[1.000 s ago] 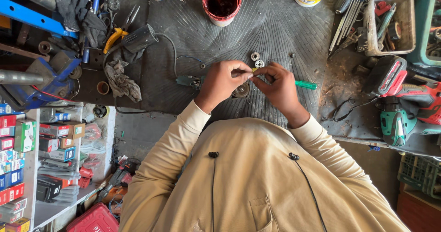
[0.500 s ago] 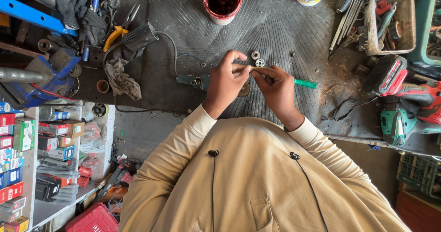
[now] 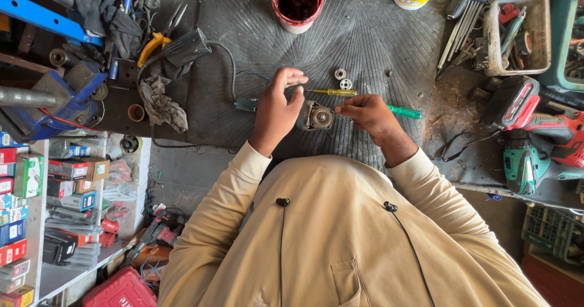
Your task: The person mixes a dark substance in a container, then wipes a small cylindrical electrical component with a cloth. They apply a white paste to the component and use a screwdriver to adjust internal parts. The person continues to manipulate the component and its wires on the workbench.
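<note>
I see my left hand (image 3: pixel 277 109) raised over the counter (image 3: pixel 365 33), the wrist bent, the fingers half open and curved, the thumb side touching a small round metal motor part (image 3: pixel 317 117); this grip is loose, not closed around it. My right hand (image 3: pixel 368 113) comes from the other side, its grip closed on a screwdriver with a green handle (image 3: pixel 404 111), and its fingertips are just beside the metal part. The part sits between both hands, low over the dark ribbed mat. Just beyond it lies a yellow screwdriver (image 3: pixel 333 92), and two small bearings (image 3: pixel 342 78) are near. Farther away stands a red pot (image 3: pixel 297 3) with dark liquid. To the right lie power drills (image 3: pixel 535 137), to the left a blue vise (image 3: pixel 55 97) and a rag (image 3: pixel 159 102).
</note>
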The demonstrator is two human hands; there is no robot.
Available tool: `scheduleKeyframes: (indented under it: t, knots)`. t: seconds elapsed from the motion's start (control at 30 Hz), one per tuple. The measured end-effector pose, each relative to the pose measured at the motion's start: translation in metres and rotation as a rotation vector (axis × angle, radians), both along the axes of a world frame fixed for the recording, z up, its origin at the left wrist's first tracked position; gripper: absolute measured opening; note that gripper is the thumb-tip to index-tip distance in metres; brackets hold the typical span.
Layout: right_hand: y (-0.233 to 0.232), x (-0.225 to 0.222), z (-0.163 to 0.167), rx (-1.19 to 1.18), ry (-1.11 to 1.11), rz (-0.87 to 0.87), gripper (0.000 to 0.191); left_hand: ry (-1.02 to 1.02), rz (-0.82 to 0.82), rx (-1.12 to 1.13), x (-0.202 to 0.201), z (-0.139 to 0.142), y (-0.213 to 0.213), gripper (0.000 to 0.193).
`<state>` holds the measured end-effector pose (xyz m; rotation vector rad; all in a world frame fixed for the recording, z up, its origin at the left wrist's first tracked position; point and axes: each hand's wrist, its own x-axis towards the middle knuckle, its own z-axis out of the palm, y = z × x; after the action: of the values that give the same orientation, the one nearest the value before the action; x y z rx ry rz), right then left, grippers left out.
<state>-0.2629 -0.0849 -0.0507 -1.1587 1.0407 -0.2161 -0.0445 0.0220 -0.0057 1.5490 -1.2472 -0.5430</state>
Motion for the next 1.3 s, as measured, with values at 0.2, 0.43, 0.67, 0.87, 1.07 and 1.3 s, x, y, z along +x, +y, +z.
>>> scheduleKeyframes:
  t: [0.2, 0.43, 0.67, 0.87, 1.07, 1.3]
  knots:
    - [-0.001, 0.002, 0.004, -0.019, 0.069, 0.01, 0.022, 0.003, 0.01, 0.012, 0.004, -0.004, 0.004, 0.026]
    - [-0.006, 0.01, -0.001, 0.018, 0.029, 0.076, 0.016, 0.016, -0.015, 0.024, 0.005, -0.004, 0.002, 0.028]
    - [-0.002, 0.006, -0.008, 0.309, -0.152, 0.011, 0.014, -0.01, -0.046, 0.022, 0.008, -0.005, 0.005, 0.033]
    - [0.012, -0.005, -0.005, 0.408, -0.363, -0.169, 0.02, -0.219, -0.034, -0.037, 0.004, 0.011, 0.012, 0.033]
    - [0.039, -0.02, 0.028, 0.572, -0.722, -0.357, 0.054, -0.204, -0.162, -0.085, -0.026, 0.043, 0.036, 0.021]
    - [0.074, -0.02, 0.063, 0.604, -0.838, -0.264, 0.071, -0.418, -0.313, -0.116, -0.054, 0.051, 0.04, 0.025]
